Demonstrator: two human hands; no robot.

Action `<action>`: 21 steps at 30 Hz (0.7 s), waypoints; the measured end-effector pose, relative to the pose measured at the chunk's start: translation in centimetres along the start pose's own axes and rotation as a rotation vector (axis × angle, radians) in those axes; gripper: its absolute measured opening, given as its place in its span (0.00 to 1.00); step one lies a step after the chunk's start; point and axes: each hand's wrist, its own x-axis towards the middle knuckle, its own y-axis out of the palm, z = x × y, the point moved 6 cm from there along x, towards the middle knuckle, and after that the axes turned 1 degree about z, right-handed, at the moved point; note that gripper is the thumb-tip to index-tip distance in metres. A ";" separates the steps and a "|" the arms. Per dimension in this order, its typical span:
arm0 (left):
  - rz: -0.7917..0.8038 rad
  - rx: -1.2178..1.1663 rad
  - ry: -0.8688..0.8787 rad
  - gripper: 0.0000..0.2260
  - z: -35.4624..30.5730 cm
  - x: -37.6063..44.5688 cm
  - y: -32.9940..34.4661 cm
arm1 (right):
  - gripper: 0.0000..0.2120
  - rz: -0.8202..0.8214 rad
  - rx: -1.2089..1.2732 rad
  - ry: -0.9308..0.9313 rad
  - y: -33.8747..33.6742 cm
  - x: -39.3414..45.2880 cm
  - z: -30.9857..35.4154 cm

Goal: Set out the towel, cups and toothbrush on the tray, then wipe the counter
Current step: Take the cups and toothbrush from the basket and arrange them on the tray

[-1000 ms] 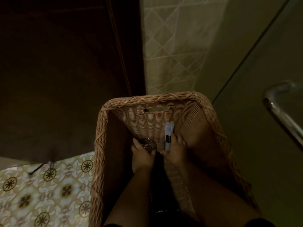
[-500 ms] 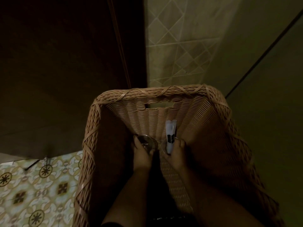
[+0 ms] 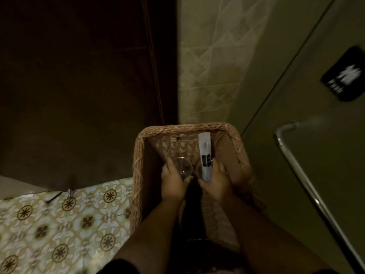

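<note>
Both my hands reach into a tall woven wicker basket below me. My left hand grips a clear glass cup, mouth facing up. My right hand holds a white wrapped toothbrush packet with a black label, upright, and a second clear cup shows between its fingers and the packet. No towel or tray is in view. The basket's bottom is dark and mostly hidden by my arms.
A dark wooden cabinet rises at left, a tiled wall behind the basket. A glass door with a metal handle and a black sign stands at right. Patterned floor tiles lie at lower left.
Both hands have risen inside the basket with the cup and the packet, which now reaches the rim. The view has swung, showing the door handle and sign at right.
</note>
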 end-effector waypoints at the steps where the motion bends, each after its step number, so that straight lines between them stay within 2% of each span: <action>1: -0.001 -0.004 0.035 0.49 -1.1 -1.2 -1.7 | 0.45 -0.005 0.006 -0.017 -1.7 -1.3 1.3; 10: -0.172 0.035 0.281 0.52 -5.6 -10.4 -16.5 | 0.43 -0.096 -0.033 -0.345 -11.3 -10.5 12.3; 15: -0.318 0.071 0.265 0.51 -4.2 -15.5 -22.5 | 0.46 -0.045 -0.039 -0.496 -11.7 -13.3 18.8; 21: -0.530 0.092 0.151 0.49 1.4 -23.4 -28.9 | 0.48 0.013 -0.091 -0.689 -8.7 -18.5 26.1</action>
